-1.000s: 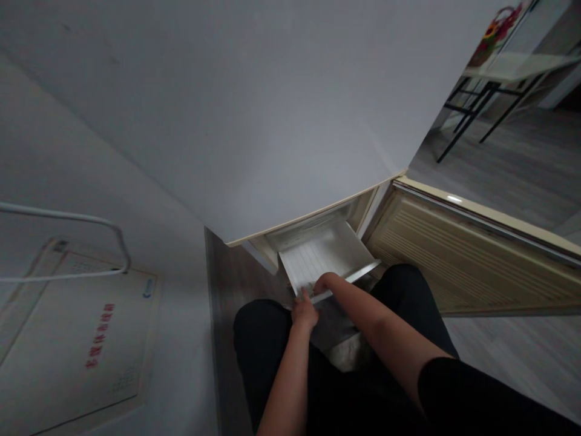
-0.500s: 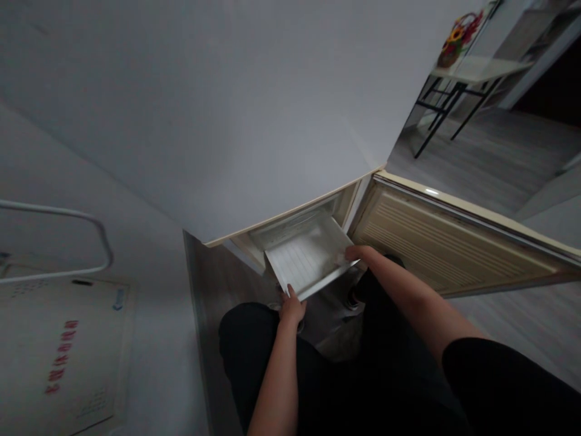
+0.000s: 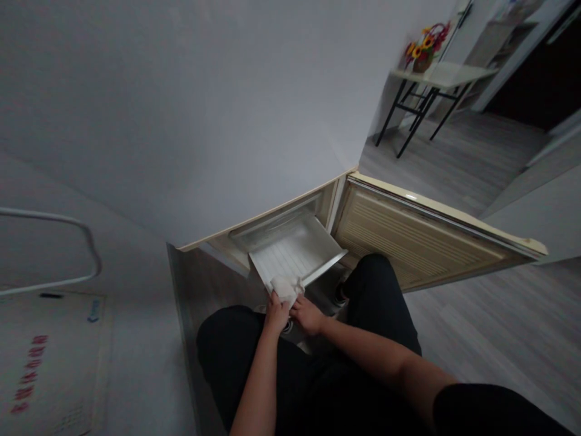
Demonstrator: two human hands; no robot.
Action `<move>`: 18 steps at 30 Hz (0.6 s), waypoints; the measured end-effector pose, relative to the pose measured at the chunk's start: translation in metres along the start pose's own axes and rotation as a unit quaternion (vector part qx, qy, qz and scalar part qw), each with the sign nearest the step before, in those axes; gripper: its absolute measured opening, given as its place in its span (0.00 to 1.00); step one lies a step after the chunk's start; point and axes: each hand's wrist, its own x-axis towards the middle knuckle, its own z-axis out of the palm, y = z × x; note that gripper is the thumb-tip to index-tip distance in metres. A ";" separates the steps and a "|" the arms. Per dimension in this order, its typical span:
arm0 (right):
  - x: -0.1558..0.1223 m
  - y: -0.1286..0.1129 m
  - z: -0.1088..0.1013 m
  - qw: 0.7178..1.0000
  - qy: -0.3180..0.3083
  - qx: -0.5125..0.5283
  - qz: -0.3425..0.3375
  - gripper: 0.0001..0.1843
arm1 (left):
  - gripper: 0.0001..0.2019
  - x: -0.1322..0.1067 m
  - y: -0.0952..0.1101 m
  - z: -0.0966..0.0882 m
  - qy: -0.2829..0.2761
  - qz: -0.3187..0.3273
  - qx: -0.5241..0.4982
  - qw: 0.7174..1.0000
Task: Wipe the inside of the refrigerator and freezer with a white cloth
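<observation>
A pale, shallow drawer with a ribbed bottom is pulled partway out of a low refrigerator compartment and tilts down toward me. At its near left corner lies a crumpled white cloth. My left hand is closed on the cloth from the left, and whether it also grips the drawer's corner is hidden. From the right, my right hand pinches the lower edge of the same cloth, close beside the left. Inside, the drawer shows nothing but its bare ribs.
An open refrigerator door stands out to the right, close to my right knee. A white cabinet side rises above the compartment. On the left wall are a white rail and a panel with red lettering. A table with flowers stands behind.
My right hand has left the drawer's front right corner and come left beside my left hand. The white cloth now shows at the near left corner. The view has shifted slightly right.
</observation>
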 end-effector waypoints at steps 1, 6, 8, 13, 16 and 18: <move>0.002 -0.001 0.008 1.000 0.008 0.002 0.009 0.16 | 0.31 -0.003 -0.002 0.000 -0.001 0.004 -0.004 1.000; -0.001 0.024 0.014 0.991 0.094 0.012 0.100 0.21 | 0.31 -0.013 -0.003 0.003 -0.014 -0.010 0.002 1.000; -0.007 0.043 0.005 0.969 0.157 0.018 0.187 0.21 | 0.34 -0.015 -0.002 0.004 -0.018 -0.019 0.004 1.000; -0.015 0.093 -0.030 0.875 0.285 0.083 0.382 0.23 | 0.39 -0.012 0.000 0.006 -0.025 -0.044 0.008 0.999; -0.011 0.118 -0.054 0.810 0.340 0.169 0.447 0.26 | 0.39 -0.011 -0.001 0.007 -0.027 -0.045 0.010 0.999; -0.005 0.133 -0.069 0.765 0.367 0.227 0.478 0.31 | 0.39 -0.010 -0.002 0.008 -0.027 -0.045 0.012 0.999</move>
